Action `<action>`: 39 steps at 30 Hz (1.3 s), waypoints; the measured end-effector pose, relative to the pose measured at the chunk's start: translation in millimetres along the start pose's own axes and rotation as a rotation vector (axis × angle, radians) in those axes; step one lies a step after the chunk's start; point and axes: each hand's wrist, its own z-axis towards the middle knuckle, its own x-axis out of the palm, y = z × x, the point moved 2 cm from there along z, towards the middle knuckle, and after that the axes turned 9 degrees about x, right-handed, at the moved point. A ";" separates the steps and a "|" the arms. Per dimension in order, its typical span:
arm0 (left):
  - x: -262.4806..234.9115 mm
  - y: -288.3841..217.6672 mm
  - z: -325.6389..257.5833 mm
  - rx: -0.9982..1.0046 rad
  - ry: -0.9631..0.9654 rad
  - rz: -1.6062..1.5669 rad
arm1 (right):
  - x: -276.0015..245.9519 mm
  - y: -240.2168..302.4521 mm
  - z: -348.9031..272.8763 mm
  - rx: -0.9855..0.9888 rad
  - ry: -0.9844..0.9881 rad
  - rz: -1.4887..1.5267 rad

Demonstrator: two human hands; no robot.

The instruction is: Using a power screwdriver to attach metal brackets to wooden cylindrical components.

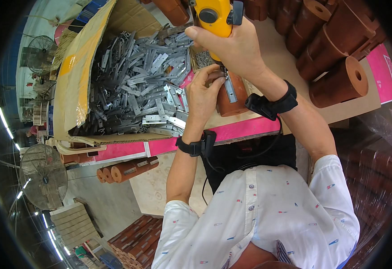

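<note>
My right hand (pixel 244 50) is wrapped round a yellow power screwdriver (pixel 216 24), its dark bit pointing down. Below the bit, a silver metal strip (pixel 230 91) lies along the top of a reddish-brown cylinder (pixel 240 93) near the table's front edge. The fingers of my left hand (pixel 201 95) are closed in a pinch beside the bit and the strip's far end. What sits between those fingertips is hidden. Small screws (pixel 203 59) lie in a tray just beyond my left hand.
At the left, a cardboard box (pixel 71 85) holds a heap of metal strips (pixel 137 85). Brown cylinders (pixel 339 83) crowd the back right of the table. More cylinders (pixel 128 170) lie below the table's left side. A standing fan (pixel 43 176) is farther left.
</note>
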 end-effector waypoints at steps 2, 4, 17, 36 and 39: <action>0.0 1.2 -0.5 0.002 0.001 0.010 | 0.7 -1.8 -0.4 0.000 -0.004 0.019; -0.8 4.7 -1.9 0.026 -0.006 0.024 | 1.9 -2.7 -1.2 0.000 -0.006 0.040; 0.7 2.2 -2.1 0.038 -0.012 0.044 | 1.9 -4.5 -4.7 0.031 0.039 0.021; -7.3 -7.0 -26.9 -0.010 0.347 0.051 | 3.6 -1.9 -8.6 0.055 0.138 0.108; -6.8 -6.3 -26.8 -0.022 0.346 0.052 | 2.8 -3.1 -9.8 0.048 0.150 0.063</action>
